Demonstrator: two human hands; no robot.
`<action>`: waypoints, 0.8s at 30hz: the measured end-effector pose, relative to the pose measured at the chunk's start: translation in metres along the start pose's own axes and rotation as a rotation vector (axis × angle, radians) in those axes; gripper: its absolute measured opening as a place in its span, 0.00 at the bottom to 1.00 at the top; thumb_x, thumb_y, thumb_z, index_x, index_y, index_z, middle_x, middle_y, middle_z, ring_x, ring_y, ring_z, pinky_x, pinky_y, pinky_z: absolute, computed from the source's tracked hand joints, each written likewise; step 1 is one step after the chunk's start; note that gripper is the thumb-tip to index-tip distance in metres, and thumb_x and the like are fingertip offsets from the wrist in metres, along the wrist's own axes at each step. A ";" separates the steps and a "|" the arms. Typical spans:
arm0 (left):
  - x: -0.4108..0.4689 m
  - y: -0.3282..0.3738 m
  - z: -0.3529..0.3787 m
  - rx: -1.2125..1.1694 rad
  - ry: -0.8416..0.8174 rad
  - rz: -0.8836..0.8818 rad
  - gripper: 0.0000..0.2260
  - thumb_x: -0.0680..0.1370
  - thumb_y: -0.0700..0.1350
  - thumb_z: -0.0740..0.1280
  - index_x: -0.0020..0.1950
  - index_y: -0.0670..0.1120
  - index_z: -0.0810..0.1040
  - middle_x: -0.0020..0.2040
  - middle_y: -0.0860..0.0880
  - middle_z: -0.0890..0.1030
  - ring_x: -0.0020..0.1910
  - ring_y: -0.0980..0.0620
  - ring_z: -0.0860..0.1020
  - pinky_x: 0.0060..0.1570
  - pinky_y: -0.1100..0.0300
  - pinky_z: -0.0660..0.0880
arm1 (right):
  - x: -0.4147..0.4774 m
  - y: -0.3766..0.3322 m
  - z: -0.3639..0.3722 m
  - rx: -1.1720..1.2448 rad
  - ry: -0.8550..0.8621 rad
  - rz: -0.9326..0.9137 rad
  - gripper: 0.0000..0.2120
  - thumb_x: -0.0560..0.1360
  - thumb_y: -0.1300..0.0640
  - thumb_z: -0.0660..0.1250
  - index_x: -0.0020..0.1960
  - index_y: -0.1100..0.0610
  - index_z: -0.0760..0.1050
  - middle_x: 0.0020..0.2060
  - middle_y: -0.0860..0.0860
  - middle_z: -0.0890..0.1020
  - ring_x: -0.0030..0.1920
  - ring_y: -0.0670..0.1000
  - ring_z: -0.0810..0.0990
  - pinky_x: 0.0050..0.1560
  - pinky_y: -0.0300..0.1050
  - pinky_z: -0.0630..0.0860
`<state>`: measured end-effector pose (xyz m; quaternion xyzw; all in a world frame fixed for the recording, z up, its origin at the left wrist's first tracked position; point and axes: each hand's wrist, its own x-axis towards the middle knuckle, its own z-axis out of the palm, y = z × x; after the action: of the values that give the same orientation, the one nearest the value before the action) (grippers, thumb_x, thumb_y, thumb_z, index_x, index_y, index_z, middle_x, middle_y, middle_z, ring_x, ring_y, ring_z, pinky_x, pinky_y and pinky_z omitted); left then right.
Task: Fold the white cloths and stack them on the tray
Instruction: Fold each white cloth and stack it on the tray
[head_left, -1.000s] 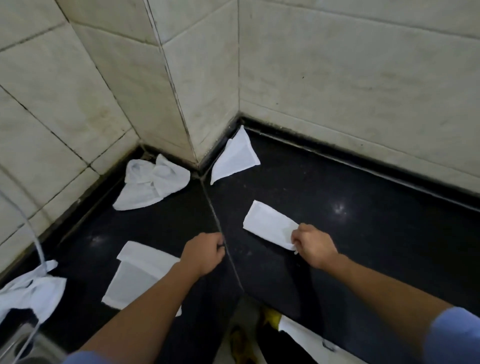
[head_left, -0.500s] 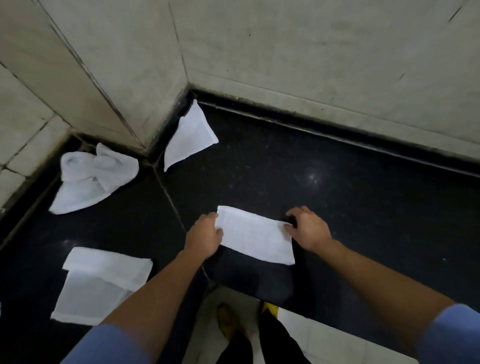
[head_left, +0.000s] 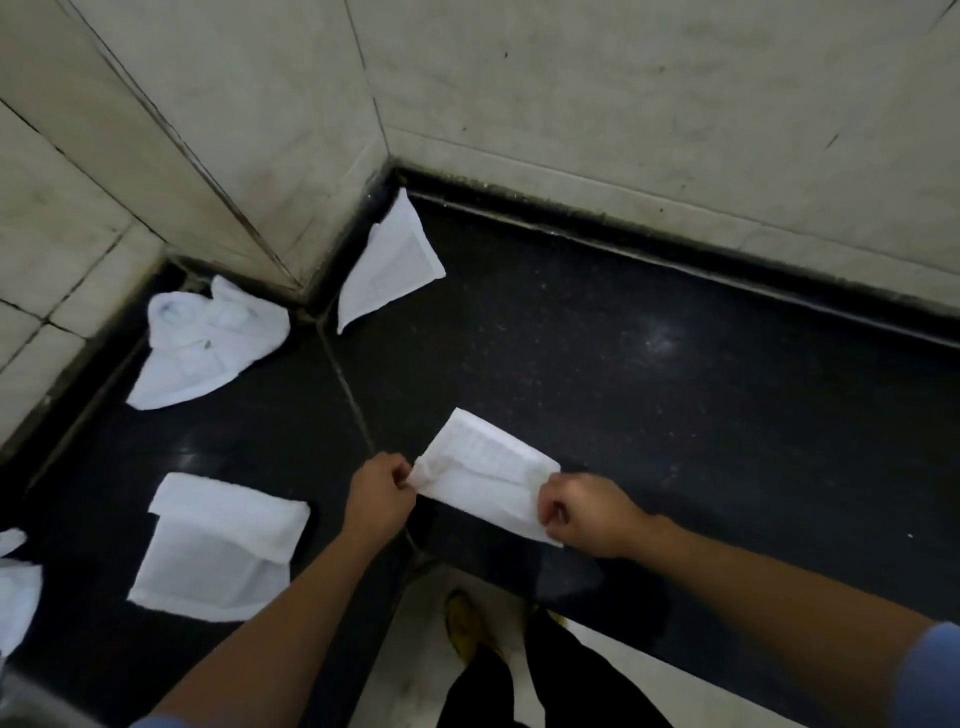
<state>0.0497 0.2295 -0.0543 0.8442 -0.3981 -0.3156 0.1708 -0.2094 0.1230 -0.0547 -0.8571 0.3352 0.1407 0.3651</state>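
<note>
The pale tiled wall (head_left: 623, 104) fills the upper half of the frame and turns a corner at upper centre. Below it the black desk (head_left: 675, 389) runs across the middle, with its front edge at the bottom.

Several white cloths lie on it:
- A half-folded cloth (head_left: 218, 545) sits at lower left.
- A crumpled cloth (head_left: 208, 348) lies against the wall at centre left.
- A flat cloth (head_left: 389, 270) is tucked into the corner at upper centre.
- An edge cloth (head_left: 15, 582) is cut off by the left border.

No tray shows anywhere in view.

The cloth being worked (head_left: 483, 473) sits just below the centre of the frame, a narrow strip raised at its near edge. It stretches between the two hands, which are apart.
- The left hand (head_left: 382, 496) pinches the strip's left end, fingers curled round it.
- The right hand (head_left: 587, 514) pinches its lower right corner in the same way.

The step in hand looks like folding this one cloth, which already seems doubled lengthways. The next move probably calls for bringing one end over to meet the other, keeping the edges aligned, then pressing the fold flat on the desk. The folded piece would then have to be carried to the tray, wherever that stands. Four more cloths appear to be waiting, so the task seems far from done.
</note>
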 end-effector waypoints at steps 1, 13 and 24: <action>-0.007 -0.009 -0.002 0.075 -0.034 0.039 0.13 0.66 0.31 0.65 0.32 0.49 0.72 0.36 0.51 0.75 0.40 0.50 0.74 0.36 0.61 0.68 | -0.002 -0.001 0.007 -0.029 -0.070 -0.011 0.07 0.71 0.53 0.66 0.47 0.48 0.79 0.49 0.45 0.80 0.50 0.48 0.78 0.51 0.44 0.75; 0.015 0.011 0.001 0.449 -0.092 0.294 0.17 0.75 0.36 0.62 0.62 0.47 0.77 0.62 0.48 0.73 0.58 0.49 0.71 0.56 0.56 0.71 | 0.032 0.002 0.000 0.080 0.136 0.380 0.12 0.71 0.47 0.68 0.52 0.50 0.75 0.46 0.48 0.79 0.48 0.51 0.80 0.46 0.47 0.77; 0.037 0.052 0.031 0.804 -0.222 0.338 0.24 0.79 0.50 0.59 0.74 0.47 0.60 0.75 0.44 0.57 0.73 0.43 0.57 0.71 0.45 0.59 | 0.068 0.041 -0.075 0.292 0.384 0.323 0.08 0.71 0.53 0.72 0.43 0.50 0.73 0.41 0.49 0.80 0.42 0.50 0.79 0.44 0.47 0.78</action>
<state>0.0177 0.1676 -0.0638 0.7274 -0.6376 -0.1922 -0.1655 -0.1874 0.0160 -0.0571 -0.7418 0.5471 -0.0173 0.3874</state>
